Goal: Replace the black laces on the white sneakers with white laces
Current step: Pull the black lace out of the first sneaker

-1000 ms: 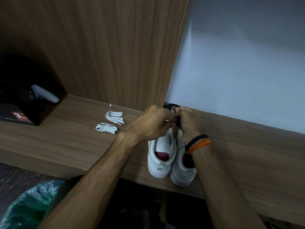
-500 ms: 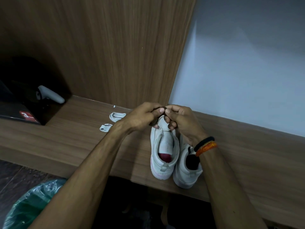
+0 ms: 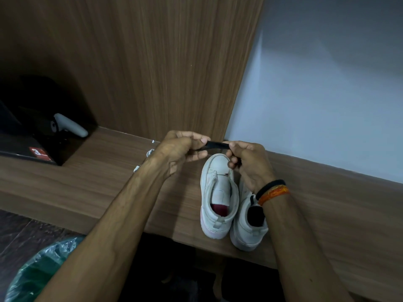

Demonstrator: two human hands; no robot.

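Two white sneakers stand side by side on the wooden shelf (image 3: pixel 91 184), heels toward me. The left sneaker (image 3: pixel 218 192) shows no laces and a red insole; the right sneaker (image 3: pixel 248 223) is partly hidden under my right wrist. Above their toes my left hand (image 3: pixel 181 151) and my right hand (image 3: pixel 248 164) each pinch an end of a black lace (image 3: pixel 217 145), stretched flat between them. Small bits of the white laces (image 3: pixel 150 152) peek out behind my left forearm; the rest is hidden.
A wood panel and a grey wall rise right behind the shoes. In a dark recess at the left lie a grey handle-shaped device (image 3: pixel 72 126) and a black box with a red label (image 3: pixel 40 154). A green plastic bag (image 3: pixel 35 273) sits on the floor below the shelf edge.
My hands have lifted off the sneaker toes and drawn apart, pulling the black lace out straight between them. The left sneaker's front is now uncovered. The view has shifted slightly left.
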